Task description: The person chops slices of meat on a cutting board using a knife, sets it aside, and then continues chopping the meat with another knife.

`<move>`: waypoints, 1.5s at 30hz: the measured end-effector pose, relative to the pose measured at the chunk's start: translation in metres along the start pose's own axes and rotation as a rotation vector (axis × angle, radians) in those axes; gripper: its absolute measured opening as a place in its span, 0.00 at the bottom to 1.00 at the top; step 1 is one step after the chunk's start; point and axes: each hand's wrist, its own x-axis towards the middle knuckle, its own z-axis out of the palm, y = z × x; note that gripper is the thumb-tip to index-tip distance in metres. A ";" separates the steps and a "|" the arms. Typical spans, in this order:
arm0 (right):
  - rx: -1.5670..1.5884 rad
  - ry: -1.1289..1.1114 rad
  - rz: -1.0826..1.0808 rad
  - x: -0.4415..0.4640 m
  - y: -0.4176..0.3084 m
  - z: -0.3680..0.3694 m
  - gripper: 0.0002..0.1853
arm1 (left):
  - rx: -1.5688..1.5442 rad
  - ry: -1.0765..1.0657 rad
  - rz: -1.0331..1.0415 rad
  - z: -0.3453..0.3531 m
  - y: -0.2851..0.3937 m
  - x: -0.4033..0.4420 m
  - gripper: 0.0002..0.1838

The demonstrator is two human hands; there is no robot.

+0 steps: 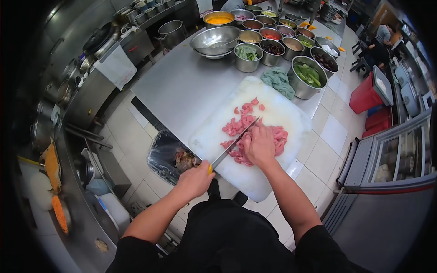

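Observation:
My left hand (193, 182) is closed around the yellow handle of a knife (230, 148). The long blade points up and to the right, lying across the edge of a heap of raw pink meat (279, 140). My right hand (260, 146) is on that heap beside the blade, its fingers curled and pressing the meat. Smaller cut pieces of meat (237, 126) lie loose on the other side of the blade. All of it rests on a thick white cutting board (211, 123). The fingertips of the right hand are partly hidden.
Several metal pots and bowls, such as the pot of green vegetables (309, 91), stand at the far end of the steel table (164, 86). A green cloth (278, 82) lies by the board. A lined bin (159, 157) with scraps sits below left. A person (382, 38) is far right.

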 end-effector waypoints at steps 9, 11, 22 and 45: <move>0.082 0.060 0.008 -0.005 0.002 0.003 0.11 | -0.073 0.063 0.050 -0.020 0.038 0.031 0.23; 0.092 0.050 0.016 -0.006 0.002 0.003 0.10 | -0.060 0.051 0.068 -0.019 0.036 0.025 0.23; 0.165 0.012 0.034 0.000 -0.002 -0.001 0.07 | 0.014 -0.025 0.019 0.004 -0.010 -0.022 0.20; 0.030 -0.153 0.233 -0.027 0.009 -0.042 0.32 | -0.052 -0.018 0.075 -0.002 0.004 0.043 0.24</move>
